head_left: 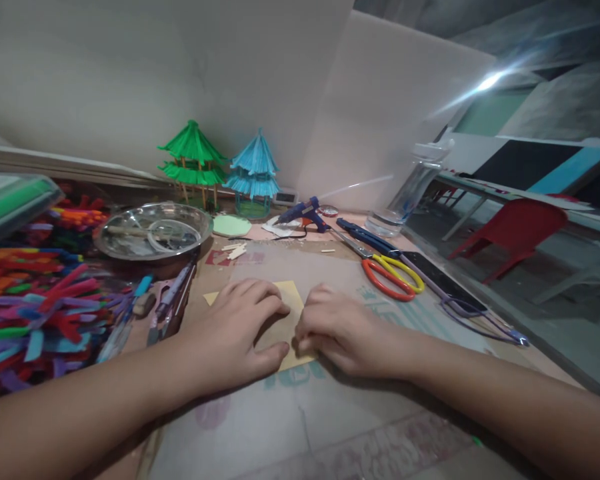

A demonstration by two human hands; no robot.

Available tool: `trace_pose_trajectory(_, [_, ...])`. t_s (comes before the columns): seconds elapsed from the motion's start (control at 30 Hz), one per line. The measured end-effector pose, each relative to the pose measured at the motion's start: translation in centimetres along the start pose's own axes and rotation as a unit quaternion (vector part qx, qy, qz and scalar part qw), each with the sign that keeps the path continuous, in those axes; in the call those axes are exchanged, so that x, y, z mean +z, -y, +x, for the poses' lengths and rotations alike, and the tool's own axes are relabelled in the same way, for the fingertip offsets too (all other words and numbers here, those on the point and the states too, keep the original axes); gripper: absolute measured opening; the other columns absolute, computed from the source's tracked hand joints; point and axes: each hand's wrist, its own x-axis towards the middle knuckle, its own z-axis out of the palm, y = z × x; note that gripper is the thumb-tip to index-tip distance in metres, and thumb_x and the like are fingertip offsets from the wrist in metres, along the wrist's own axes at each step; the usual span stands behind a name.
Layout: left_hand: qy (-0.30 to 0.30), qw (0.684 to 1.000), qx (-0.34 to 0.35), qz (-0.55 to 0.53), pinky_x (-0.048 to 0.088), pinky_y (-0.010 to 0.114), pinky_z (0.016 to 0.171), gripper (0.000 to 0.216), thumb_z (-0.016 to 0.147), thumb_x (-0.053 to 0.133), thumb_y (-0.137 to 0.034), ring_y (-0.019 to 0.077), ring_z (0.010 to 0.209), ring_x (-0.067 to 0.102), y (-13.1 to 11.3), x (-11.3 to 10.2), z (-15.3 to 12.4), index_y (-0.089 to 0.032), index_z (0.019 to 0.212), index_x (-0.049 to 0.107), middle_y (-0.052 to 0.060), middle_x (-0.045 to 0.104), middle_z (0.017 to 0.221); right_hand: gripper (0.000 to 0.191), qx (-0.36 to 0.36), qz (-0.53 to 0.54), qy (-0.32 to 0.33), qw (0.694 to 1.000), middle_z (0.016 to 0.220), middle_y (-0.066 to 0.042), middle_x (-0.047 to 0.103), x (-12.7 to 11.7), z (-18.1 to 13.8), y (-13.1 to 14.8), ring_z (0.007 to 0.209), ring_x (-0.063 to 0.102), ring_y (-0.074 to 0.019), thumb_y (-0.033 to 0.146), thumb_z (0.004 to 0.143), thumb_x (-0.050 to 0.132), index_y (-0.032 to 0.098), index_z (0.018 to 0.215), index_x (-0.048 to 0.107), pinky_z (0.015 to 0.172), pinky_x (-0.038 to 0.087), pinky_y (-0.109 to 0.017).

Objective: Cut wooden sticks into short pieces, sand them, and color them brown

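On the counter [543,367] | my left hand [243,320], fingers apart over yellow paper [279,331] | right hand [337,323] curled, grip unclear | likely positioning; next needs steady pressure

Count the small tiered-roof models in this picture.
2: the green model stands at the back, left of centre; the blue model stands just right of it. Both are beyond the yellow paper. No others show.

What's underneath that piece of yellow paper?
A pale sheet with teal printing shows around much of the yellow paper. Whatever lies directly beneath the paper is covered; the left hand and right hand also hide parts of its edges.
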Motion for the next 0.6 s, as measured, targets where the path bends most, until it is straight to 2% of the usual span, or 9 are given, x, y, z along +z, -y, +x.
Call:
trace_pose_trajectory(0.13, [-0.002,1.000,-0.007,0.009,0.042,0.049,0.095,0.028,0.078,0.060,-0.031,0.0310,0.109,0.052,-0.05,0.01,0.01,-0.018,0.102,0.063,0.009,0.058,0.110,0.018,0.019,-0.038,-0.022,0.999,0.070,-0.004,0.061,-0.05,0.04,-0.21,0.072,0.052,-0.0169,0.003,0.084,0.052,0.016,0.075,0.061,0.072,0.039,-0.029])
trace_pose_trajectory(0.23, [-0.007,1.000,0.006,0.008,0.042,0.048,0.095,0.028,0.077,0.060,-0.030,0.0303,0.109,0.052,0.00,0.02,0.01,-0.018,0.102,0.063,0.009,0.058,0.109,0.017,-0.004,-0.008,-0.012,1.000,0.068,-0.003,0.060,0.15,-0.03,-0.33,0.072,0.052,-0.0155,0.006,0.085,0.053,0.016,0.075,0.061,0.073,0.040,-0.028])
trace_pose_trajectory(0.4, [-0.002,1.000,-0.005,0.013,0.042,0.049,0.096,0.029,0.078,0.061,-0.032,0.0304,0.109,0.051,0.04,0.08,-0.01,-0.019,0.104,0.063,0.008,0.058,0.109,0.024,-0.037,-0.087,-0.046,0.994,0.066,-0.003,0.061,0.31,0.01,-0.47,0.067,0.049,-0.0164,0.006,0.090,0.045,0.017,0.075,0.062,0.071,0.038,-0.030])
trace_pose_trajectory(0.5, [-0.001,1.000,-0.005,0.009,0.042,0.048,0.096,0.029,0.077,0.061,-0.031,0.0299,0.109,0.051,0.05,0.12,-0.04,-0.018,0.103,0.063,0.009,0.058,0.110,0.022,-0.020,-0.026,-0.018,0.999,0.067,-0.003,0.061,0.22,-0.07,-0.02,0.070,0.051,-0.0153,0.005,0.088,0.047,0.016,0.075,0.061,0.072,0.039,-0.028])
trace_pose_trajectory(0.6, [0.001,1.000,-0.004,0.008,0.041,0.048,0.097,0.029,0.078,0.060,-0.031,0.0297,0.110,0.050,0.03,0.14,-0.03,-0.019,0.104,0.062,0.009,0.057,0.111,0.022,-0.025,-0.036,-0.021,0.999,0.067,-0.003,0.061,0.26,-0.09,-0.18,0.070,0.050,-0.0157,0.006,0.088,0.047,0.017,0.074,0.061,0.073,0.039,-0.030])
